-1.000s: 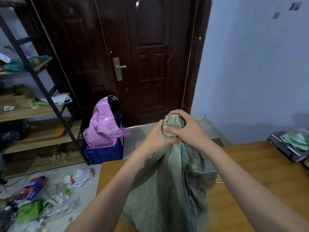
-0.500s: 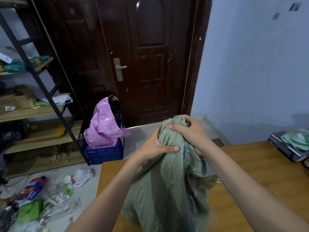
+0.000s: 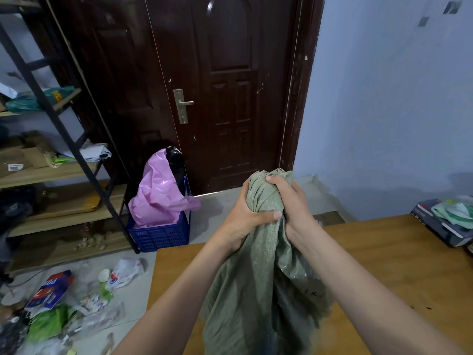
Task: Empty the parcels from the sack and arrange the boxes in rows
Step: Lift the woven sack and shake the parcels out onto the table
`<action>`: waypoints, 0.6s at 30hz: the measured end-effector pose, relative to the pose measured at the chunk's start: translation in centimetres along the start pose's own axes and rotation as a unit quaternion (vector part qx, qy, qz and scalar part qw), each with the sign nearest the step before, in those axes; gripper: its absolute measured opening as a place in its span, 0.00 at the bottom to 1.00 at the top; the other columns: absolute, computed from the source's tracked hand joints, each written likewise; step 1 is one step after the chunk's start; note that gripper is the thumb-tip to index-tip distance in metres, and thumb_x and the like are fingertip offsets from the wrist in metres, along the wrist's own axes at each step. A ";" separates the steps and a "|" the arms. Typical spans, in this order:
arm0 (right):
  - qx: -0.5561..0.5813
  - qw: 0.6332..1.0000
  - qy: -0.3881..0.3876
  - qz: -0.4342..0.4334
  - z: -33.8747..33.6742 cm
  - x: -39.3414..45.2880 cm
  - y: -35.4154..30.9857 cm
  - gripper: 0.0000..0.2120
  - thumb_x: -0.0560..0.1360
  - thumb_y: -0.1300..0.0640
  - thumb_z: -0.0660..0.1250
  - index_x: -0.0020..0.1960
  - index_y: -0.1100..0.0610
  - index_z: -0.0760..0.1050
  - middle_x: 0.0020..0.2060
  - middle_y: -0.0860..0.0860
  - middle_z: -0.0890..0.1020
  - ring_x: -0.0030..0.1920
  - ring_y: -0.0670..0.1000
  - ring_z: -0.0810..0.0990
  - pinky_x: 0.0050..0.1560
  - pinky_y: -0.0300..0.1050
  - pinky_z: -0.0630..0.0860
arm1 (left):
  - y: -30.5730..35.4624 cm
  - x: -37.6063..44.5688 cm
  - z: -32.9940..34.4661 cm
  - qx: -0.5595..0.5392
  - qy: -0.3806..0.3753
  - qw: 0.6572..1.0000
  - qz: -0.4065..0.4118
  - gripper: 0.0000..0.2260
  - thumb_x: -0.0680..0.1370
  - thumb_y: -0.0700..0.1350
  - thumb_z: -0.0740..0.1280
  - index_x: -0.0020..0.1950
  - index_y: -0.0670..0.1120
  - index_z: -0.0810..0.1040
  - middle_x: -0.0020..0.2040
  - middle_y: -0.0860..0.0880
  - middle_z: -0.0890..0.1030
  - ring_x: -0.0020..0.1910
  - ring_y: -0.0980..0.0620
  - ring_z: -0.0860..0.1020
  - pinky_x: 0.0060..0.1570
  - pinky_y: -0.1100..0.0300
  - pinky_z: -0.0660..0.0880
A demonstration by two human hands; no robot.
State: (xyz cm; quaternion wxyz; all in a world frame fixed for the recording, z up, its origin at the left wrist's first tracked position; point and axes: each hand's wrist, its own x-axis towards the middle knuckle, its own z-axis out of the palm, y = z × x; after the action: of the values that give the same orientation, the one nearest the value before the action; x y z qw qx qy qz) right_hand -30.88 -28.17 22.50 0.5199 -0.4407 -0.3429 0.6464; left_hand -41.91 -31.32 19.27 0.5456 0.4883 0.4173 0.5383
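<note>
Your left hand (image 3: 243,213) and right hand (image 3: 289,201) both grip the sack's (image 3: 258,290) bunched neck above the worktop's (image 3: 384,252) left edge.

A cluttered back room or storeroom of a home is showing here: a dark wooden door (image 3: 227,93) is standing shut at the far wall, open shelving (image 3: 51,172) is holding cardboard and bags at left, and litter (image 3: 64,303) is lying across the floor.
</note>
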 end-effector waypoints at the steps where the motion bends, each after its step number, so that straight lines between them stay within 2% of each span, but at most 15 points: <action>1: 0.010 1.000 0.005 0.008 0.1 0.0 0.0 0.10 0.73 0.58 0.72 0.52 0.61 0.81 0.46 0.59 0.86 0.47 0.58 0.86 0.45 0.51 0.84 | 0.1 0.1 0.0 0.006 -0.004 1.000 0.002 0.44 0.63 0.35 0.78 0.75 0.47 0.62 0.67 0.45 0.76 0.64 0.53 0.77 0.56 0.64 0.76; 5: 0.023 0.999 0.017 0.016 0.4 0.0 -0.2 0.13 0.73 0.56 0.71 0.55 0.60 0.81 0.49 0.58 0.86 0.49 0.57 0.86 0.44 0.49 0.84 | 0.8 0.6 0.1 0.026 -0.004 1.000 0.001 0.42 0.64 0.31 0.77 0.74 0.48 0.63 0.66 0.47 0.76 0.64 0.55 0.78 0.56 0.64 0.76; 8: 0.005 1.000 0.014 -0.010 0.4 -0.1 -0.6 0.11 0.74 0.56 0.70 0.55 0.59 0.81 0.50 0.57 0.86 0.50 0.56 0.86 0.47 0.51 0.84 | 1.2 0.9 0.0 0.043 0.000 0.999 0.004 0.40 0.66 0.29 0.77 0.72 0.49 0.65 0.64 0.48 0.78 0.62 0.55 0.78 0.55 0.62 0.77; 12: -0.047 0.998 -0.012 -0.048 0.4 -0.3 -1.6 0.07 0.74 0.55 0.70 0.52 0.54 0.81 0.47 0.53 0.86 0.49 0.52 0.86 0.53 0.54 0.83 | 1.9 1.2 0.0 0.051 0.000 0.999 0.012 0.39 0.67 0.29 0.76 0.72 0.48 0.65 0.64 0.47 0.77 0.62 0.53 0.78 0.56 0.61 0.77; 18: -0.167 0.977 -0.022 -0.128 1.0 -0.4 -3.9 0.08 0.73 0.52 0.69 0.51 0.52 0.78 0.47 0.49 0.85 0.48 0.47 0.85 0.54 0.53 0.82 | 3.3 1.3 0.9 0.051 0.005 0.998 0.033 0.36 0.70 0.28 0.73 0.70 0.51 0.64 0.60 0.50 0.78 0.57 0.60 0.80 0.53 0.64 0.77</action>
State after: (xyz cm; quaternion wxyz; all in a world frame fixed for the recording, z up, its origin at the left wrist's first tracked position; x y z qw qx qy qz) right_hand -30.37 -27.71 26.47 0.5097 -0.4592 -0.5112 0.5177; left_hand -41.53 -30.25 22.77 0.4995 0.5263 0.4311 0.5364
